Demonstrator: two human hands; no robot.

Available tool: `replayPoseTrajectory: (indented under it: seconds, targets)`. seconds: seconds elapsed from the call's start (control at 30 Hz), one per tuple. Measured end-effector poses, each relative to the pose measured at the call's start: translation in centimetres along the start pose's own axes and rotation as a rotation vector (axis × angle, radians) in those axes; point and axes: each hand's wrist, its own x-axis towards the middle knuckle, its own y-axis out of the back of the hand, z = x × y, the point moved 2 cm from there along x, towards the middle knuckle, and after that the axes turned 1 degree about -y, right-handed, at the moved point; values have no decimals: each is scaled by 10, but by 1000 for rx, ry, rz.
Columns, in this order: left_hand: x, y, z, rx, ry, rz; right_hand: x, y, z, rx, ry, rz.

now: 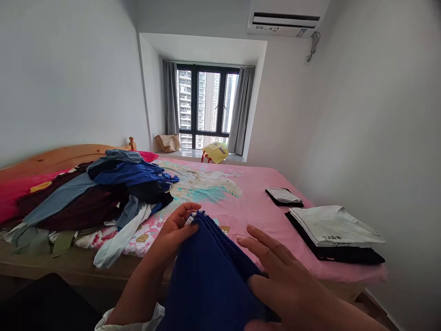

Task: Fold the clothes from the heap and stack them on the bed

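A dark blue knitted garment (pixel 210 280) with a white-striped edge hangs in front of me over the near edge of the bed. My left hand (pixel 175 227) pinches its top edge between thumb and fingers. My right hand (pixel 275 271) lies flat on the garment's right side with its fingers stretched out.
The bed has a pink sheet (pixel 248 193) and a wooden headboard (pixel 58 158). A heap of unfolded clothes (pixel 99 193) lies at the left. Folded white and black clothes (pixel 336 234) are stacked at the right, a smaller folded pile (pixel 284 196) behind. Bags (pixel 215 151) sit on the window sill.
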Motion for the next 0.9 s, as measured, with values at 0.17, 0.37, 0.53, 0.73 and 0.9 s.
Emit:
replayPoseTrajectory:
  seconds: [0.17,0.37,0.53,0.73,0.9]
  targets:
    - [-8,-6,26,347,17,-176,-8,3,16,213,-405,-253]
    - [2,-21,40,451,161,-326,-11,14,50,328,-591,-211]
    - [9,-44,41,493,140,-268,1,5,85,415,-669,-118]
    - [14,-59,18,601,96,-34,-13,-37,101,683,-1039,244]
    - [1,-80,-15,984,-102,47,-27,-64,55,1661,-1432,16]
